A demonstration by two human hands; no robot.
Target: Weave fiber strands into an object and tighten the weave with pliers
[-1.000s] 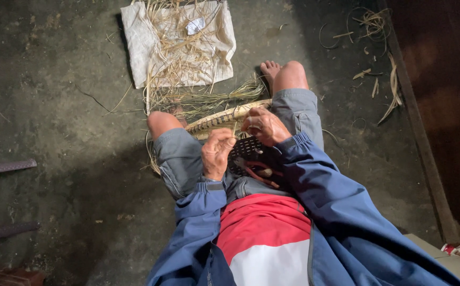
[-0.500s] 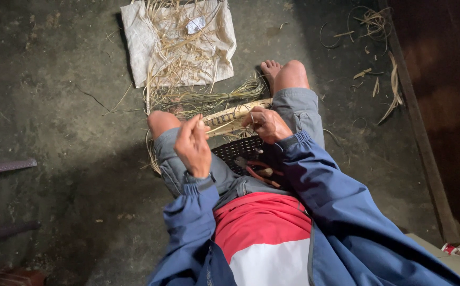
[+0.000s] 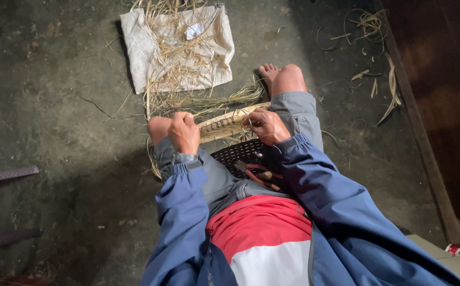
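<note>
Since the earlier frame my left hand [image 3: 184, 132] dropped and closed on the woven straw bundle [image 3: 224, 124] across my knees; my right hand [image 3: 266, 126] pinched its other end. Loose strands could slip, I judged; pliers [image 3: 256, 173] lay between my thighs.

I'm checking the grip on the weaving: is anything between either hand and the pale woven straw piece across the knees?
Nothing visible. The left hand grips one end of the pale woven straw piece and the right hand the other, both touching it directly.

hands [image 3: 224, 132], woven straw bundle [image 3: 224, 124], knees
</note>
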